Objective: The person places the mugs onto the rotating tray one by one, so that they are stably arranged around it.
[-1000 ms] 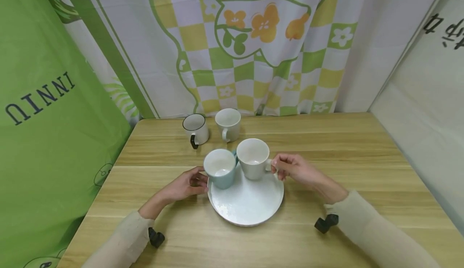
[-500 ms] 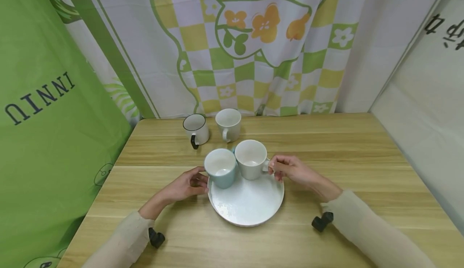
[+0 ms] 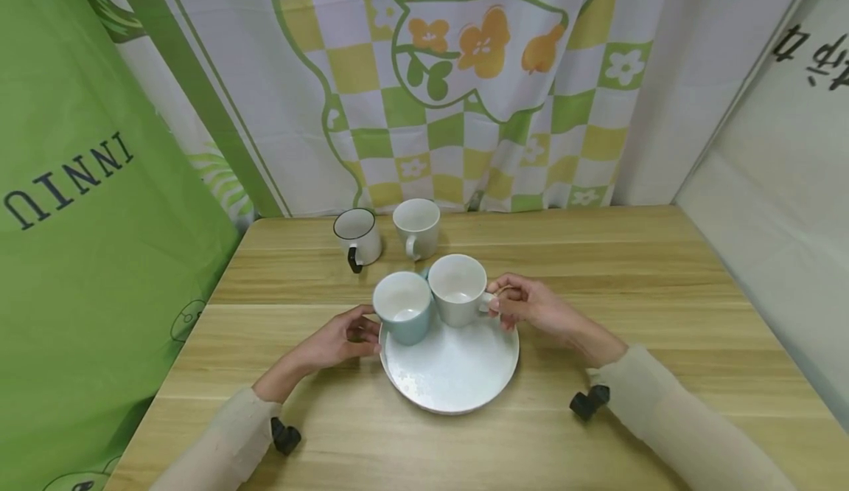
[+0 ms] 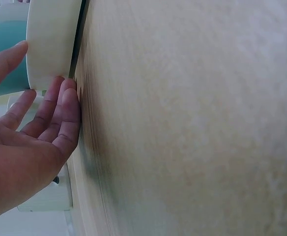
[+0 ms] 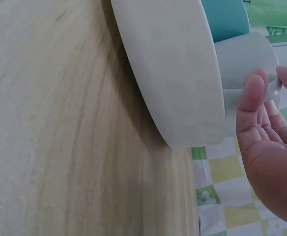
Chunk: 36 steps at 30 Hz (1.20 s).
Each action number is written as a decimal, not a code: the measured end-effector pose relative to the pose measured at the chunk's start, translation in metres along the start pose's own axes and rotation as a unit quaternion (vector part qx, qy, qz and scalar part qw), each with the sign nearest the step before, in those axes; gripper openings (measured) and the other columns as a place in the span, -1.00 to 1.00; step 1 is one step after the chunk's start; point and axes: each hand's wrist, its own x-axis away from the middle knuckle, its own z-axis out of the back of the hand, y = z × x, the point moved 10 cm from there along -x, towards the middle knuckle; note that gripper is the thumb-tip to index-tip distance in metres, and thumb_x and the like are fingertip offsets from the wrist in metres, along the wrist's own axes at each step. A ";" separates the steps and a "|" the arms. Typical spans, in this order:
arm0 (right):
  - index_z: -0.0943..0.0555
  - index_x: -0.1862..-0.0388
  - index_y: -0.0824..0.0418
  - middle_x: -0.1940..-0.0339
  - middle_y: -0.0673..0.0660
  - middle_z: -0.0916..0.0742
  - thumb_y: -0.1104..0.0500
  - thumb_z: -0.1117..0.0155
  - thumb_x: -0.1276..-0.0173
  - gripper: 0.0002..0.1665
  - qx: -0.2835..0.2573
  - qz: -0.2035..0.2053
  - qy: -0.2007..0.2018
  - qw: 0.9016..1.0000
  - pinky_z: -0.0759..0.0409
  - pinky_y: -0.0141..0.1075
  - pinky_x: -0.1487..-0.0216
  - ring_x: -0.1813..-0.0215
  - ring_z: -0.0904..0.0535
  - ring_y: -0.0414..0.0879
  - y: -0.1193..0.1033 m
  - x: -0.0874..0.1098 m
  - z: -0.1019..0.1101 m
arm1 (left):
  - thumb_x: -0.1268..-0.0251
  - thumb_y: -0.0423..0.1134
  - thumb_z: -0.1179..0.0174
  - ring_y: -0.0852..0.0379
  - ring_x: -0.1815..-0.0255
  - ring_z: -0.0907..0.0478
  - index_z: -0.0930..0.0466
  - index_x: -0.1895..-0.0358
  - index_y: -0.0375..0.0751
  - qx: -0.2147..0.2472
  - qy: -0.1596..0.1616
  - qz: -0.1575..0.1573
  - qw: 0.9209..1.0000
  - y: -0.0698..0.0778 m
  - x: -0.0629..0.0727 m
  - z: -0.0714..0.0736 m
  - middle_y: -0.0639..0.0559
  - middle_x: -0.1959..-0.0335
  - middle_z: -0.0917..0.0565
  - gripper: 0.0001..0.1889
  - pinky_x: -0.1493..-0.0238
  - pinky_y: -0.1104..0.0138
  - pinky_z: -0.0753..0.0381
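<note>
A round white tray [image 3: 453, 380] with a thick side wall sits on the table. On its back part stand a light blue mug [image 3: 408, 326] at left and a white mug [image 3: 458, 311] close beside it, both upright. The blue mug's handle is mostly hidden between them. My left hand [image 3: 343, 338] touches the tray's left edge; in the left wrist view the thumb [image 4: 11, 61] reaches its rim and the other fingers lie along its wall. At the tray's right side, my right hand [image 3: 530, 305] pinches the white mug's handle [image 5: 274, 91] between thumb and fingers.
Behind the tray stand a white enamel mug [image 3: 359, 244] with dark rim and black handle, and another white mug [image 3: 419, 231]. A patterned curtain [image 3: 464, 144] hangs at the table's back edge. Green fabric [image 3: 99, 292] borders the left side, pale fabric [image 3: 776, 203] the right.
My right hand has shifted the white mug slightly left, up against the blue mug, and its fingers have moved a little on the handle. My left hand has stayed in place.
</note>
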 end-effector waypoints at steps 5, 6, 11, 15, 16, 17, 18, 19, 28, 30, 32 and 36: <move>-0.48 -0.19 0.35 0.20 0.15 -0.70 0.10 -0.25 -0.48 -0.55 0.019 -0.003 0.021 1.000 -0.69 -0.26 0.24 0.31 -0.64 -0.11 0.000 -0.002 0.008 | -0.30 -0.25 -0.35 -0.17 -0.18 -0.59 -0.24 -0.46 -0.21 0.001 -0.002 -0.002 1.000 0.000 0.000 0.000 -0.34 -0.20 -0.57 -0.30 -0.15 0.25 -0.62; -0.49 -0.18 0.36 0.21 0.15 -0.70 0.11 -0.25 -0.48 -0.56 0.024 0.000 0.024 0.999 -0.69 -0.26 0.25 0.33 -0.63 -0.13 -0.001 -0.003 0.010 | -0.30 -0.25 -0.35 -0.17 -0.18 -0.59 -0.24 -0.46 -0.21 0.001 -0.002 -0.002 1.000 0.000 0.000 0.000 -0.34 -0.20 -0.57 -0.29 -0.16 0.23 -0.62; -0.53 -0.17 0.38 0.22 0.21 -0.70 0.16 -0.22 -0.48 -0.60 0.047 0.019 0.030 0.998 -0.68 -0.24 0.28 0.36 -0.62 -0.15 -0.005 -0.006 0.017 | -0.30 -0.25 -0.35 -0.17 -0.18 -0.59 -0.24 -0.46 -0.23 0.001 0.000 -0.002 1.000 0.000 0.000 0.001 -0.34 -0.20 -0.57 -0.29 -0.15 0.26 -0.62; -0.54 -0.18 0.38 0.17 0.31 -0.69 0.18 -0.16 -0.52 -0.63 0.065 0.029 0.026 0.997 -0.68 -0.21 0.27 0.35 -0.61 -0.15 -0.007 -0.009 0.020 | -0.30 -0.26 -0.35 -0.17 -0.17 -0.59 -0.24 -0.46 -0.24 0.002 0.001 -0.001 1.000 0.000 0.000 0.000 -0.34 -0.19 -0.57 -0.29 -0.14 0.29 -0.62; -0.54 -0.19 0.38 0.15 0.35 -0.69 0.18 -0.15 -0.53 -0.63 0.067 0.031 0.024 0.997 -0.68 -0.21 0.27 0.35 -0.61 -0.15 -0.008 -0.010 0.020 | -0.30 -0.26 -0.35 -0.16 -0.17 -0.59 -0.24 -0.46 -0.24 0.001 0.001 0.000 1.000 0.000 0.000 0.000 -0.34 -0.19 -0.57 -0.29 -0.14 0.29 -0.62; -0.54 -0.19 0.37 0.13 0.37 -0.69 0.18 -0.14 -0.54 -0.63 0.070 0.031 0.023 0.997 -0.68 -0.20 0.26 0.35 -0.61 -0.15 -0.008 -0.010 0.021 | -0.31 -0.26 -0.34 -0.16 -0.17 -0.59 -0.24 -0.46 -0.24 0.001 0.000 -0.001 1.000 0.000 0.000 0.000 -0.35 -0.19 -0.57 -0.29 -0.14 0.28 -0.62; -0.53 -0.19 0.37 0.12 0.39 -0.68 0.18 -0.13 -0.54 -0.63 0.070 0.031 0.021 0.997 -0.68 -0.20 0.26 0.34 -0.60 -0.15 -0.007 -0.011 0.022 | -0.31 -0.25 -0.34 -0.16 -0.17 -0.59 -0.24 -0.46 -0.24 0.000 0.000 -0.001 1.000 0.000 0.000 0.000 -0.34 -0.19 -0.57 -0.29 -0.15 0.26 -0.62; -0.53 -0.20 0.36 0.10 0.40 -0.68 0.17 -0.14 -0.54 -0.63 0.069 0.029 0.021 0.997 -0.68 -0.19 0.25 0.34 -0.60 -0.14 -0.007 -0.012 0.022 | -0.31 -0.25 -0.35 -0.15 -0.17 -0.59 -0.24 -0.46 -0.23 -0.001 0.000 0.000 1.000 0.000 0.000 0.000 -0.34 -0.19 -0.57 -0.29 -0.15 0.25 -0.62; -0.54 -0.21 0.29 0.01 0.43 -0.66 0.11 -0.13 -0.56 -0.62 0.063 0.018 0.016 0.998 -0.67 -0.13 0.22 0.32 -0.58 -0.11 -0.007 -0.016 0.026 | -0.30 -0.25 -0.35 -0.14 -0.17 -0.60 -0.25 -0.46 -0.22 -0.005 0.002 -0.002 1.000 -0.002 0.000 0.000 -0.33 -0.19 -0.58 -0.29 -0.15 0.25 -0.62; -0.54 -0.21 0.29 0.00 0.44 -0.67 0.11 -0.12 -0.56 -0.62 0.064 0.020 0.015 0.998 -0.67 -0.13 0.21 0.31 -0.58 -0.09 -0.008 -0.016 0.027 | -0.30 -0.25 -0.35 -0.14 -0.16 -0.60 -0.25 -0.46 -0.22 -0.004 0.002 -0.001 1.000 -0.002 0.000 0.000 -0.33 -0.19 -0.58 -0.29 -0.14 0.27 -0.62; -0.54 -0.21 0.29 0.00 0.44 -0.67 0.11 -0.12 -0.56 -0.62 0.068 0.023 0.015 0.997 -0.67 -0.13 0.21 0.30 -0.59 -0.07 -0.009 -0.017 0.028 | -0.30 -0.24 -0.35 -0.13 -0.16 -0.60 -0.25 -0.47 -0.21 -0.004 0.002 -0.001 1.000 -0.002 0.000 0.000 -0.33 -0.19 -0.58 -0.29 -0.14 0.28 -0.62; -0.55 -0.22 0.28 0.00 0.45 -0.66 0.09 -0.13 -0.56 -0.61 0.070 0.021 0.019 0.997 -0.66 -0.09 0.21 0.30 -0.58 -0.06 -0.008 -0.020 0.030 | -0.30 -0.24 -0.35 -0.12 -0.16 -0.60 -0.25 -0.47 -0.21 -0.005 0.002 0.000 1.000 -0.003 0.000 0.000 -0.32 -0.19 -0.58 -0.29 -0.14 0.28 -0.62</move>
